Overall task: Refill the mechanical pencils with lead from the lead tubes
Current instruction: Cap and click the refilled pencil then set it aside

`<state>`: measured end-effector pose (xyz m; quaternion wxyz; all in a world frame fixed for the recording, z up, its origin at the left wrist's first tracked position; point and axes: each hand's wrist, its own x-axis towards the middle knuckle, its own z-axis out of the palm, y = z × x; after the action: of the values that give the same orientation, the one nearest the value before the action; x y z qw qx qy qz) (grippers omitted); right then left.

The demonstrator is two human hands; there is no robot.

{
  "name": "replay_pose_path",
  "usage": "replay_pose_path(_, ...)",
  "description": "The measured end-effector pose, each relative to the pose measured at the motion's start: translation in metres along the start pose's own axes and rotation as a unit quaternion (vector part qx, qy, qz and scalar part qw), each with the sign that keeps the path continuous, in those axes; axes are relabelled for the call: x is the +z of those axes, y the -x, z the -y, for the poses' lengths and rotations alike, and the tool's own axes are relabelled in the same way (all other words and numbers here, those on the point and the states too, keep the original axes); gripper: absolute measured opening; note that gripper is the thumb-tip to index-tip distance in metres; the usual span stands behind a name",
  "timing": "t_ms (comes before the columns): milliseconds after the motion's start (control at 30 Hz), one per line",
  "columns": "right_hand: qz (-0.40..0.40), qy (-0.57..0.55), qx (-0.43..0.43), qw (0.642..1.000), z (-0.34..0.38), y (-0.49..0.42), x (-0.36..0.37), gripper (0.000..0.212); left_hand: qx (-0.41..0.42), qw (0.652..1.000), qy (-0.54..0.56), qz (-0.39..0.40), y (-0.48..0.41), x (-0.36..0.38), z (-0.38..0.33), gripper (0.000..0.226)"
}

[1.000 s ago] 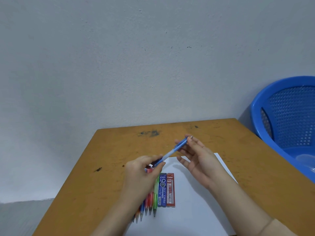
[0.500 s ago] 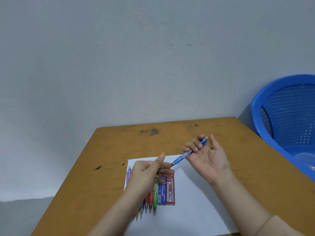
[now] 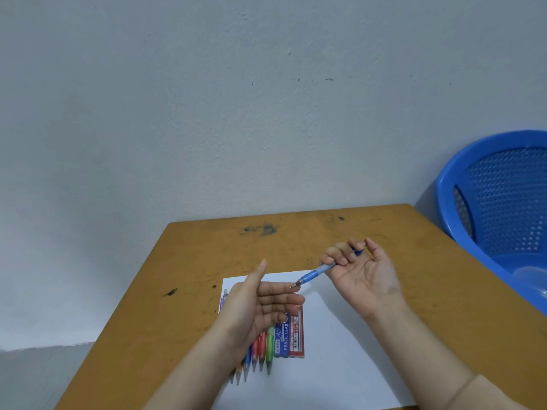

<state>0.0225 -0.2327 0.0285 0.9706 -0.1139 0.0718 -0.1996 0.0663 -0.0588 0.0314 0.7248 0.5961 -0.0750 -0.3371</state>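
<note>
My right hand (image 3: 362, 273) holds a blue mechanical pencil (image 3: 318, 272) with its curled fingers, thumb near the cap end, tip pointing down-left. My left hand (image 3: 260, 306) hovers palm up with straight fingers and a raised thumb; the pencil's tip is close to its index finger. Under the left hand, a row of several coloured mechanical pencils (image 3: 260, 350) lies on a white paper sheet (image 3: 334, 344). A blue lead tube (image 3: 281, 335) and a red lead tube (image 3: 297, 332) lie beside them. A purple pencil (image 3: 224, 297) shows at the paper's left edge.
The paper lies on a worn orange-brown table (image 3: 296, 235) against a grey wall. A blue plastic basket (image 3: 497, 202) stands off the table's right side. The table's left edge drops off to the floor.
My left hand let go of the blue pencil's tip end and opened palm up. My right hand took the pencil in curled fingers and shifted right.
</note>
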Motion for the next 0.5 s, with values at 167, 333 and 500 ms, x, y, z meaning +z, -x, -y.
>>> replay_pose_path(167, -0.007, -0.001, 0.0, 1.0, 0.0004, 0.0003, 0.0002, 0.034, 0.014, 1.0, 0.003, 0.003, -0.0005, -0.0013, 0.0016, 0.063)
replay_pose_path(333, -0.01, -0.011, 0.001, 1.0, 0.0006, 0.0017, 0.0005, 0.04, 0.026, 1.0, 0.002, 0.005, -0.0006, -0.0018, 0.0016, 0.063)
replay_pose_path(500, -0.012, -0.017, 0.002, 1.0, 0.0013, 0.0013, 0.0, 0.038, 0.025, 1.0, 0.003, 0.001, -0.0014, -0.0015, 0.0012, 0.063)
